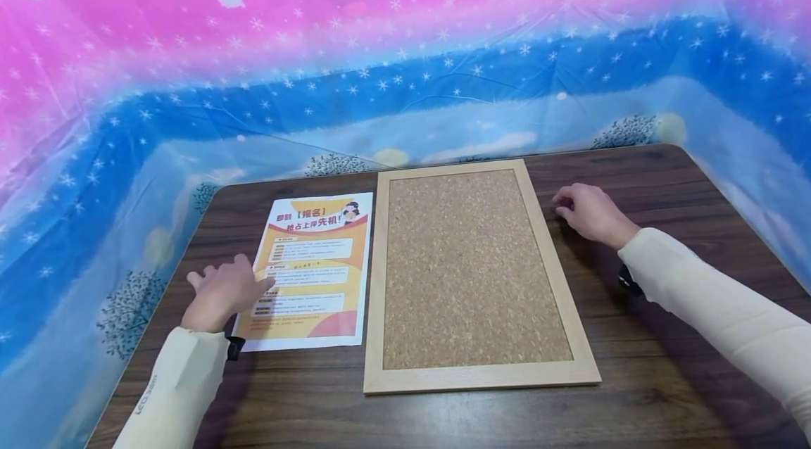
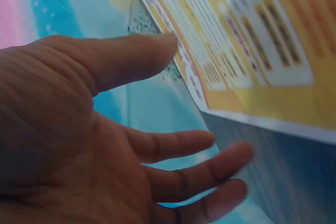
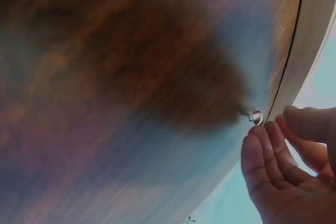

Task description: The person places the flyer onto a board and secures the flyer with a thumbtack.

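Note:
A printed poster sheet [image 1: 323, 245], orange and white with Chinese text, lies left of a wood-framed cork board [image 1: 475, 273]. My left hand [image 1: 227, 291] is spread at the sheet's left edge, its thumb overlapping the print. In the left wrist view the left hand [image 2: 115, 135] has thumb and fingers apart, nothing between them. Right of the board, my right hand [image 1: 589, 212] is low over the table with bent fingers. A small clear, shiny piece resembling a push pin [image 3: 256, 117] shows right at the fingertips of the right hand [image 3: 294, 166], outside the gap beside the thumb.
The dark wood-grain table [image 1: 481, 421] carries the sheet and board. Behind it hangs a pink and blue snowflake-patterned cloth [image 1: 405, 76], which wraps round both sides. The board's top edge is close to the table's far edge.

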A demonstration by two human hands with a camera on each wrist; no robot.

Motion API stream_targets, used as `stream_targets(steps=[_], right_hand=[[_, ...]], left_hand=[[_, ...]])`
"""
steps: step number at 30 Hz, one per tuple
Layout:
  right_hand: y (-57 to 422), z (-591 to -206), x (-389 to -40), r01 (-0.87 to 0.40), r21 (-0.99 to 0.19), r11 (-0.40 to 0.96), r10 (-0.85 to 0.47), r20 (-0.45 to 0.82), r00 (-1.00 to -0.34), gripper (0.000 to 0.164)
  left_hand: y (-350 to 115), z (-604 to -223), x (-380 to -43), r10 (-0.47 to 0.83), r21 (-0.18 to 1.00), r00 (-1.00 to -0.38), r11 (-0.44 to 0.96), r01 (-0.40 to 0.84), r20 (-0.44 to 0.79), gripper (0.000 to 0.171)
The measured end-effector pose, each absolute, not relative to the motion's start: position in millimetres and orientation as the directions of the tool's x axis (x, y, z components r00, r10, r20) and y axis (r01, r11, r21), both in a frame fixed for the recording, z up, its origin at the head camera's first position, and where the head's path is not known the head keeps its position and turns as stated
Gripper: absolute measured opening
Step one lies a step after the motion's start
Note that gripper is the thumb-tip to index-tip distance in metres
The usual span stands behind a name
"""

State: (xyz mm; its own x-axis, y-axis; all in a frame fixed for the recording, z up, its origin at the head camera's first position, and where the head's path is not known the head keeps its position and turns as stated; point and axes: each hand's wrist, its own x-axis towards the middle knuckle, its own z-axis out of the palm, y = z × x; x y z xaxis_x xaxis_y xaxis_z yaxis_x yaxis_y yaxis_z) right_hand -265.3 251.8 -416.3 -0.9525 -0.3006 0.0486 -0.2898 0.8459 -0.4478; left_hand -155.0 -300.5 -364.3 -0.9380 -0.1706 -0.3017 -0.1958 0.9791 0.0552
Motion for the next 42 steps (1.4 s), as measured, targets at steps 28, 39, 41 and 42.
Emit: stream_targets(steps=[28,39,41,42], right_hand=[[248.9,-414.7,-269.3,-0.182,-0.405,0.896,-0.227,-0.066,-0.972,0.007],[245.7,-405.9,-265.6,-0.256,-0.47,0.845,-0.253,0.07,-0.965,0.013],[244.5,-404.8,-265.4,-0.271,-0.479,0.835,-0.257,0.097,-0.962,0.014],[244.0,-404.2,-265.1,-0.277,-0.484,0.83,-0.26,0.104,-0.96,0.015]], left_hand=[[-314.9,-375.4,-154.9,-0.161,0.147,-0.886,0.958,-0.246,-0.434,0.024],[-316.6,-354.5,-154.2,-0.21,0.313,-0.942,0.905,-0.288,-0.261,0.041],[-317.2,-348.0,-153.9,-0.208,0.33,-0.949,0.902,-0.28,-0.237,0.038],[-317.8,-344.4,-153.9,-0.207,0.338,-0.953,0.9,-0.274,-0.224,0.038]])
